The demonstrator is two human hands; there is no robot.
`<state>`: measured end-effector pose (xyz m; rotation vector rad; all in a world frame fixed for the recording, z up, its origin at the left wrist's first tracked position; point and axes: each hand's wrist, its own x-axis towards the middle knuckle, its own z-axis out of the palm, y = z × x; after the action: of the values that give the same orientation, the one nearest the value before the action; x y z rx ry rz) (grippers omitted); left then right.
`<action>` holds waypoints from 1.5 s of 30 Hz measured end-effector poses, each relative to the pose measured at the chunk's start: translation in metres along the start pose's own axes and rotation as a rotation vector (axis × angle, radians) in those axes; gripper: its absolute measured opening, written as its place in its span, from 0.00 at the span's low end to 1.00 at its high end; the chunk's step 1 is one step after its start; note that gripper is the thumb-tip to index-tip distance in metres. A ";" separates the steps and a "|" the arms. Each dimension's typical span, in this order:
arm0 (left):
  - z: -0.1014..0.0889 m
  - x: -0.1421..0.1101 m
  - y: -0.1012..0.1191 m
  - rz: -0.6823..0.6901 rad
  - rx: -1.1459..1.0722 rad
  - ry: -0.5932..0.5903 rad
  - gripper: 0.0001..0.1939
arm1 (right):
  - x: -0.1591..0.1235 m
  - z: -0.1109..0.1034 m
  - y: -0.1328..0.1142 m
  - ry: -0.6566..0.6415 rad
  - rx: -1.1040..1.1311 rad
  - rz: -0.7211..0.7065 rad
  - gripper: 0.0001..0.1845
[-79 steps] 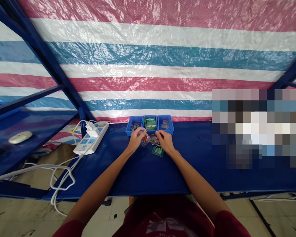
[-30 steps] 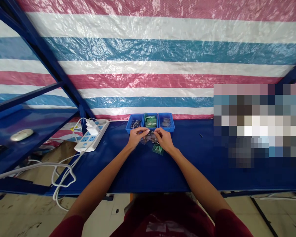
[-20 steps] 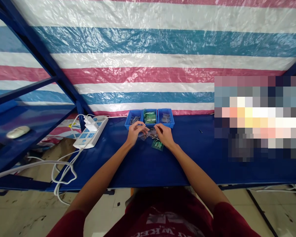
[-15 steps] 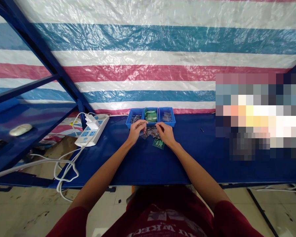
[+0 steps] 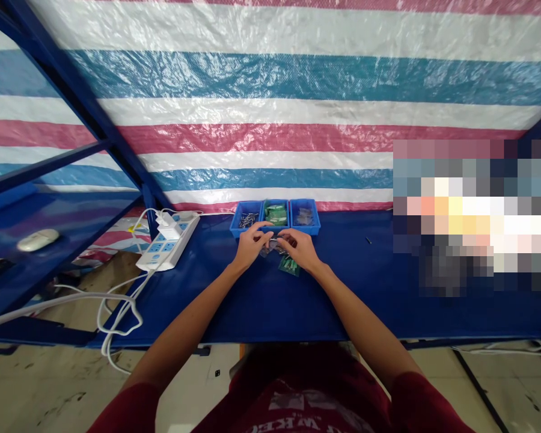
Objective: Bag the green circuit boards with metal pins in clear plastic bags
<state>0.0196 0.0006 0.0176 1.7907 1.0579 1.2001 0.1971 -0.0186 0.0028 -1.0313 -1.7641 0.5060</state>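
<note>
My left hand [image 5: 251,245] and my right hand [image 5: 302,248] meet just in front of the blue bins. Between their fingertips is a small, thin metal pin [image 5: 275,237], its exact kind too small to make out. The right thumb and fingers are closed on it, and the left fingers bend around its other end. Under the hands lie small clear plastic bags [image 5: 265,250] and loose pins, partly hidden by the right hand. Closer to me lies a green packet [image 5: 289,266] with pale strips on it.
Three joined blue bins hold loose metal pins [image 5: 249,220], green packets [image 5: 276,213] and clear bags [image 5: 304,216]. One stray pin [image 5: 368,240] lies on the blue table [image 5: 270,313]. At left are a white power strip [image 5: 169,245], looped white cables [image 5: 117,319] and a mouse [image 5: 38,240].
Half a second ago my fingertips were apart. Now my hands have come together over the bags, around the thin pin. Bags and green packet have stayed put; the view has tilted slightly.
</note>
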 end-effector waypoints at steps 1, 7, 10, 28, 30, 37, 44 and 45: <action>0.000 0.000 0.001 -0.004 -0.008 0.002 0.20 | 0.000 0.001 0.000 -0.019 0.006 -0.020 0.13; 0.002 -0.002 0.004 -0.027 -0.052 -0.011 0.20 | -0.002 0.004 0.003 -0.067 -0.017 -0.038 0.11; 0.002 -0.002 0.005 -0.009 -0.072 -0.006 0.18 | -0.001 0.002 0.003 -0.061 -0.035 -0.014 0.11; -0.002 0.004 0.003 -0.043 -0.085 -0.121 0.17 | 0.000 -0.001 0.002 -0.027 -0.090 0.047 0.13; -0.002 0.005 0.003 -0.052 -0.112 -0.070 0.17 | 0.000 -0.002 0.002 -0.007 -0.095 0.061 0.14; -0.033 0.027 0.000 0.057 0.245 0.439 0.15 | 0.002 -0.002 0.006 0.029 -0.113 0.065 0.15; -0.042 0.051 -0.007 0.156 0.871 0.399 0.18 | 0.001 -0.002 0.007 0.008 -0.123 0.049 0.15; -0.039 0.048 -0.007 0.176 0.894 0.360 0.18 | 0.001 -0.002 0.007 0.009 -0.122 0.051 0.15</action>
<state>-0.0082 0.0515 0.0403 2.4105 1.8886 1.2850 0.2018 -0.0142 -0.0007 -1.1650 -1.7824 0.4290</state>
